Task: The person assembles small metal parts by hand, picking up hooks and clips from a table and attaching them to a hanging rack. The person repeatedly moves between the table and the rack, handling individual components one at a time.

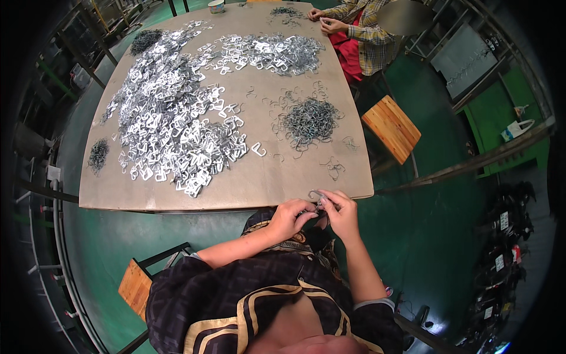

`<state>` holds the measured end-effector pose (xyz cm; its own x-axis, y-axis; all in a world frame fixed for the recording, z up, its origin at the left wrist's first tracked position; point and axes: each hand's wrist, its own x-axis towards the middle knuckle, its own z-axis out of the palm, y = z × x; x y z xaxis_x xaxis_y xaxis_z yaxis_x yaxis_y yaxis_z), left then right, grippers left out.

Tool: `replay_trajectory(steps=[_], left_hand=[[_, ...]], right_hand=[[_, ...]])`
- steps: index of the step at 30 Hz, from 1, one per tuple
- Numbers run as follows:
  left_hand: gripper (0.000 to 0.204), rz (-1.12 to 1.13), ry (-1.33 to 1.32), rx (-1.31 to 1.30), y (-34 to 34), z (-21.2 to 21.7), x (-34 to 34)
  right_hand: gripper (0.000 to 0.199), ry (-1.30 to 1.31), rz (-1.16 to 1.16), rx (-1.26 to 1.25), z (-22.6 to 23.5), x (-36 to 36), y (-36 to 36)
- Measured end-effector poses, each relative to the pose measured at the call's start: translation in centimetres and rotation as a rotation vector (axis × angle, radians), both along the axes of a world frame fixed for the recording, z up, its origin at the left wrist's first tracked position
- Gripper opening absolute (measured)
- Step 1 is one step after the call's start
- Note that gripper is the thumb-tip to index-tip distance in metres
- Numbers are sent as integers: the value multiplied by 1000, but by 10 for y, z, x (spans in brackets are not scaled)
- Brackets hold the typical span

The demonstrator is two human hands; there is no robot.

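My left hand (289,218) is closed at the table's near edge, its fingers around small grey metal pieces that are mostly hidden. Close beside it, my right hand (341,213) pinches a small metal hook (314,193), whose curved end sticks up above the fingertips. Both hands' fingertips meet just off the edge of the brown-covered table (253,192). Ahead of them lies a heap of thin dark wire clips (309,122), with a few loose wire clips (335,169) nearer to me. To the left spreads a large pile of shiny, flat silver hooks (171,112).
Another silver pile (268,53) lies farther back, with small dark wire heaps at the left (98,155) and far left (146,41). A co-worker's hands (330,23) are at the far right corner. Wooden stools stand at the right (392,128) and behind my left side (134,289).
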<state>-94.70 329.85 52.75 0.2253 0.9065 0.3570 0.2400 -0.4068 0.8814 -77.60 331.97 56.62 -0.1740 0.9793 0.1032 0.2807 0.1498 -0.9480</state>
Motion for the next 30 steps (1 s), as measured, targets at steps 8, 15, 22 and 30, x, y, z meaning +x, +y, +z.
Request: replay_trajectory(steps=[8, 15, 22, 30], left_hand=[[14, 24, 151, -68, -1, -9, 10], [34, 141, 105, -50, 35, -7, -23], [71, 509, 661, 33, 128, -46, 25], [47, 315, 397, -89, 166, 5, 9]], right_hand=[[16, -310, -137, 267, -1, -7, -23], [15, -254, -231, 308, -15, 8, -31], [19, -210, -246, 261, -18, 13, -41], [19, -214, -279, 268, -18, 24, -50]])
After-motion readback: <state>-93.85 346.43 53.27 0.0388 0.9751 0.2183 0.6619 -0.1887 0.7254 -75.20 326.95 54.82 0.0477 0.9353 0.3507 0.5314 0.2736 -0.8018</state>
